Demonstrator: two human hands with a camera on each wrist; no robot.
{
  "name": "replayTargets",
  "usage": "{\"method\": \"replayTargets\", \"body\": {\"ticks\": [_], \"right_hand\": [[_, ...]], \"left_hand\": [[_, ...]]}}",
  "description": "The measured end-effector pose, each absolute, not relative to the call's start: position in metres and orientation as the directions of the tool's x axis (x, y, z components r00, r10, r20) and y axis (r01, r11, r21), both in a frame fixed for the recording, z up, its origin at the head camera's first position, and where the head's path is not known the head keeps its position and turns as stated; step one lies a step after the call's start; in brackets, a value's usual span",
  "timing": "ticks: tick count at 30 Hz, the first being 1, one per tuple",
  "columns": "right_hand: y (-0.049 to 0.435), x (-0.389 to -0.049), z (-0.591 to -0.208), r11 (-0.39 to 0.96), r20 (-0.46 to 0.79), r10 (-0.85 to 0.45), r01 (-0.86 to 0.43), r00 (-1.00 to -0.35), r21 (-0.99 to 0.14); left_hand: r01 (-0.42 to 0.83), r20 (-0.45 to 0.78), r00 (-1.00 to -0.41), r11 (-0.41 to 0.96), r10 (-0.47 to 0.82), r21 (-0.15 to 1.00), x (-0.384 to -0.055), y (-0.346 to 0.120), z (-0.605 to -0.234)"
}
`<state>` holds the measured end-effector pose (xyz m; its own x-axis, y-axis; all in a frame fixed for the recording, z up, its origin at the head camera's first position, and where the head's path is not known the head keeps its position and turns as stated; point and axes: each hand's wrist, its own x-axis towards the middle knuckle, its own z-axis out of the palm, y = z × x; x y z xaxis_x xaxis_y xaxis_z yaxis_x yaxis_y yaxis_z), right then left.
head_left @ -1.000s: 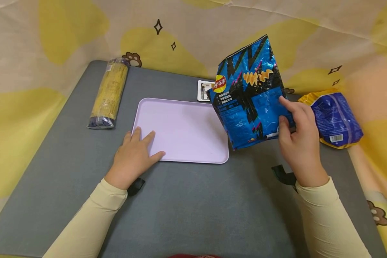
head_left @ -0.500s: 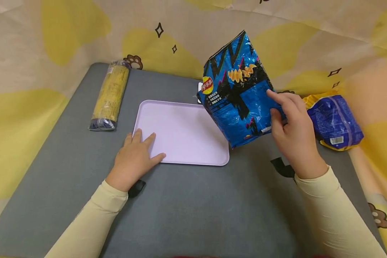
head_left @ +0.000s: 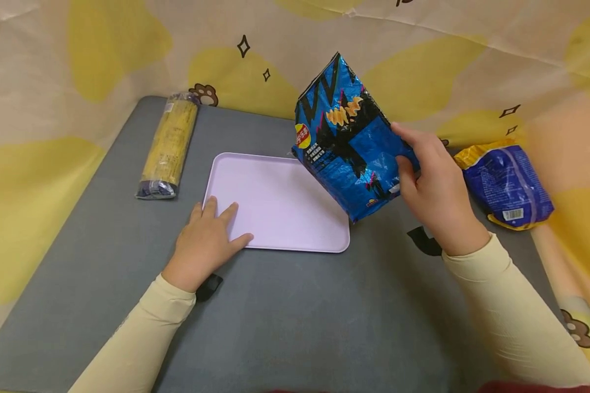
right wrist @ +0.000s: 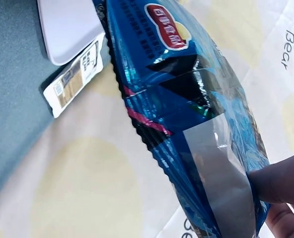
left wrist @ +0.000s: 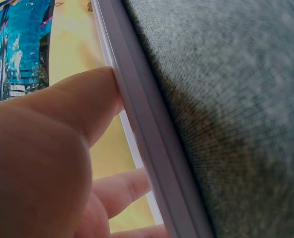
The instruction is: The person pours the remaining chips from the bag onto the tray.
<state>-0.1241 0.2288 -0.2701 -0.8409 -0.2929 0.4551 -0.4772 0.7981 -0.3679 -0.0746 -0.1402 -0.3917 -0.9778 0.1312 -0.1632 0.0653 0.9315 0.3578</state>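
Note:
My right hand [head_left: 437, 191] pinches a blue and black bag of chips [head_left: 351, 158] by its right edge, thumb on the front. The bag is tilted in the air, overlapping the back right part of a lilac tray [head_left: 280, 207] in the head view. Its crimped seam and a pale grey patch show in the right wrist view, with my thumb [right wrist: 281, 181] at the edge. My left hand [head_left: 201, 248] rests with spread fingers on the tray's front left corner. In the left wrist view, its thumb [left wrist: 95, 94] touches the tray's rim.
A long clear pack of yellow strands, like dried noodles [head_left: 169, 144], lies at the table's back left. A blue and yellow bag [head_left: 511, 183] sits at the right edge. Behind the tray, a small white packet [right wrist: 75, 79] shows in the right wrist view. Patterned cloth [head_left: 255, 71] hangs behind.
My right hand has carried the bag of chips leftward, further over the tray, tilting it more. The small white packet is now hidden behind the bag in the head view. My left hand stays put.

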Motion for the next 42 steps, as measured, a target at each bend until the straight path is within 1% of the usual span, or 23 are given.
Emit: {"method": "replayTargets", "body": {"ticks": [13, 22, 26, 37, 42], "right_hand": [[0.213, -0.133, -0.256, 0.805, 0.373, -0.410, -0.523, -0.832, -0.280], [0.204, -0.138, -0.244, 0.815, 0.255, -0.476, -0.531, -0.842, -0.233], [0.201, -0.140, -0.240, 0.815, 0.222, -0.500, -0.541, -0.837, -0.206], [0.194, -0.141, -0.229, 0.802, 0.172, -0.550, -0.575, -0.817, -0.162], [0.187, -0.141, -0.227, 0.791, 0.172, -0.573, -0.596, -0.801, -0.142]], "left_hand": [[0.054, -0.179, -0.976, 0.933, 0.126, 0.357, -0.075, -0.140, -0.392], [0.050, -0.183, -0.976, 0.937, 0.120, 0.347, -0.075, -0.139, -0.390], [0.059, -0.171, -0.977, 0.935, 0.125, 0.349, -0.076, -0.140, -0.391], [0.064, -0.167, -0.977, 0.934, 0.130, 0.352, -0.076, -0.140, -0.391], [0.065, -0.167, -0.977, 0.936, 0.130, 0.347, -0.076, -0.140, -0.390]]}}
